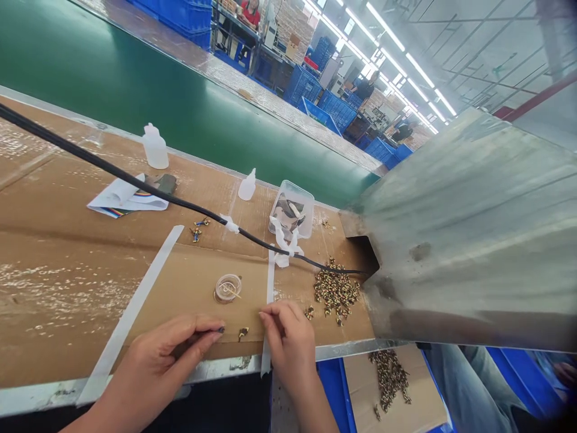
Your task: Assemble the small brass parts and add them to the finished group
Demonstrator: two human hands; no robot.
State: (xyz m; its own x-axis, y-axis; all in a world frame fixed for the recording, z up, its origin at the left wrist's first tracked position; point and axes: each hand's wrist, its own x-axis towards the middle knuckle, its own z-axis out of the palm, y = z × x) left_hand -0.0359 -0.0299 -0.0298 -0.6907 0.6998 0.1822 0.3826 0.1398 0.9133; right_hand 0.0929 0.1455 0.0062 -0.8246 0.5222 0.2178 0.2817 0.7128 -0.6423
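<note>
1. Small metal part (243, 332) is laid on the cardboard (180, 282) between both hands, untouched.
2. It is judged light, stiff and easily flicked; it is best pinched across its sides.
3. A tiny dark piece (220, 329) is pinched by the left hand (166, 355); the right hand (288, 340) is curled, its hold cannot be told.

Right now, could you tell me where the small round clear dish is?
The small round clear dish sits on the cardboard in the head view, beyond the gap between the left hand and right hand, left of the short white tape strip.
</note>
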